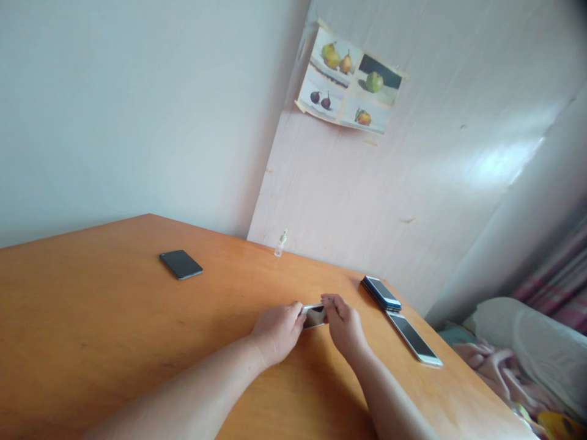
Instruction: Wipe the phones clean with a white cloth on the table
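A white smartphone (314,316) with a dark screen is held sideways between both hands, over the middle of the wooden table. My left hand (279,333) grips its left end, with the thumb along the near face. At the other end, my right hand (343,324) pinches the phone with thumb and fingers. The fingers behind the phone are partly hidden. To the right of my right hand lies a white phone (415,339), screen up. Just beyond it a stack of phones (381,293) has a white one on top.
A dark phone or small tablet (181,264) lies on the table (92,330) at the left. A small clear pump bottle (280,244) stands near the wall. Fruit pictures (351,82) are taped to the leaning board (367,195). Bedding (513,373) lies beyond the right table edge.
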The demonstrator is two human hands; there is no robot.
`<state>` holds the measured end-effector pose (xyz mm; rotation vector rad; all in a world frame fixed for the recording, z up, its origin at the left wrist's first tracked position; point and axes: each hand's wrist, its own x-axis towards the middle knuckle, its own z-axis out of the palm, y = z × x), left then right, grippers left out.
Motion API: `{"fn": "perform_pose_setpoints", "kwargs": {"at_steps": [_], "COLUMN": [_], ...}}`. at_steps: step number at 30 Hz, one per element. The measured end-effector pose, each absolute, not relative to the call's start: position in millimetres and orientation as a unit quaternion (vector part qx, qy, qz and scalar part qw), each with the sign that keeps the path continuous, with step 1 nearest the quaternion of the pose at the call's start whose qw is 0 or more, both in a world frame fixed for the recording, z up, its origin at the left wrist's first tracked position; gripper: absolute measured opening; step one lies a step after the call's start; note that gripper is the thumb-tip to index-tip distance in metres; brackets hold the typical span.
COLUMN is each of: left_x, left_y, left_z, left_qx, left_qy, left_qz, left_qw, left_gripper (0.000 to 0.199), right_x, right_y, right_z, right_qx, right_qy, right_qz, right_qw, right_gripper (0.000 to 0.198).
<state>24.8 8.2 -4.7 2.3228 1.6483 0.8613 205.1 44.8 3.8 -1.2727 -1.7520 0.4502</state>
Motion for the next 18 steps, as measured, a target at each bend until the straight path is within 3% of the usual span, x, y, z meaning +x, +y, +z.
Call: {"fn": "perform_pose_setpoints", "kwargs": {"at_steps": [4,11,18], "left_x": [23.7,25.1,22.8], "left_y": [7.9,8.7,4.7], "left_z": [-3.9,-5.4,-0.8], "left_qx": [0.781,0.78,0.784], "left_qy": [0.537,0.556,0.524], "left_qz": [0.299,0.278,0.306], "left_qw": [0.111,0.071,0.129], "left_gripper": [0.028,0.025,0.028], "right_x": [188.4,232.4,176.5], "right_y": [34.8,62.6,24.6], "right_z": [5.2,7.3,8.1], "right_qx": [-0.453,-0.566,-0.427], "right_qy": [-0.752,-0.633,-0.765], "right_qz": [0.236,0.2,0.256], "right_qw": [0.417,0.489,0.409], "right_gripper": [0.043,0.045,0.039]}}
